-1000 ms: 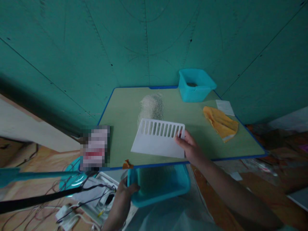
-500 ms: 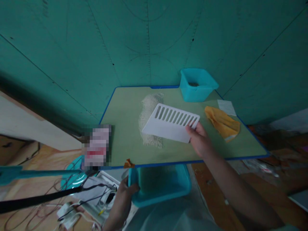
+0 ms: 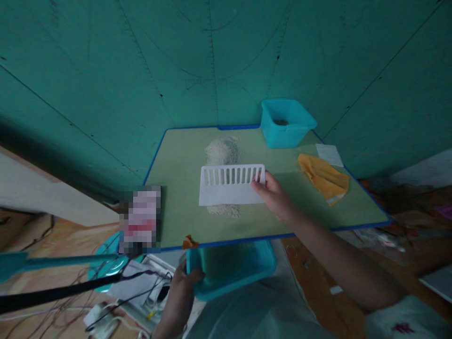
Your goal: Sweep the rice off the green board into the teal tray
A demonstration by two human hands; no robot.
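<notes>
My right hand (image 3: 269, 190) grips the right end of a white slotted scraper (image 3: 229, 194), its row of slots facing away from me. The scraper is over a strip of pale grains (image 3: 221, 149) on the table and hides the middle of it; I cannot tell whether it touches them. Below the table's front edge, my left hand (image 3: 184, 278) holds the left side of a turquoise tray (image 3: 243, 281), thumb inside the rim. The tray's inside is dim.
On the light green table (image 3: 180, 174), a turquoise bin (image 3: 286, 134) with something dark inside stands back right. An orange cloth (image 3: 324, 176) and a white sheet (image 3: 329, 154) lie at right. An orange scrap (image 3: 189, 242) is at the front edge. Cables (image 3: 67, 292) run over the floor at left.
My right hand has moved left with the scraper and turned it, so its slotted edge now runs straight across the grains. My left hand and the tray have barely moved.
</notes>
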